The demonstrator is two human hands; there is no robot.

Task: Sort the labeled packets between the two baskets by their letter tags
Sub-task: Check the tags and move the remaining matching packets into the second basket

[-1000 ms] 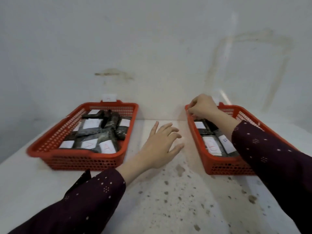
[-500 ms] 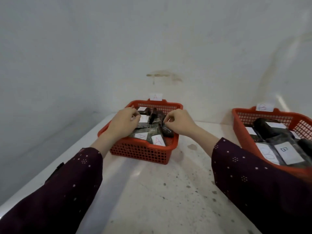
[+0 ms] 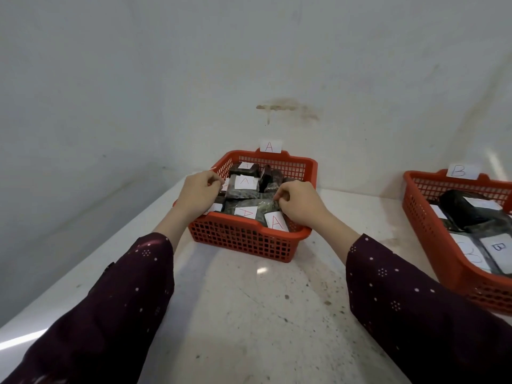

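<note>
Red mesh basket (image 3: 243,241) tagged A, centre of white table (image 3: 249,314); holds dark packets (image 3: 243,194) with white paper tags, red letter A. Second red basket (image 3: 432,225) tagged B at right edge, well apart; dark packets inside, one tag reads B. Both hands over A basket. Left hand (image 3: 198,194) curled at left rim, fingers pinched narrow; what it holds, cannot tell. Right hand (image 3: 299,205) pinched on edge of packet near front right. Dark dotted sleeves.

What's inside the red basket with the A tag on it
The basket tagged A holds a pile of dark packets; three show white tags with red A's. Both hands cover parts of the pile; lower packets and the basket floor are hidden.
</note>
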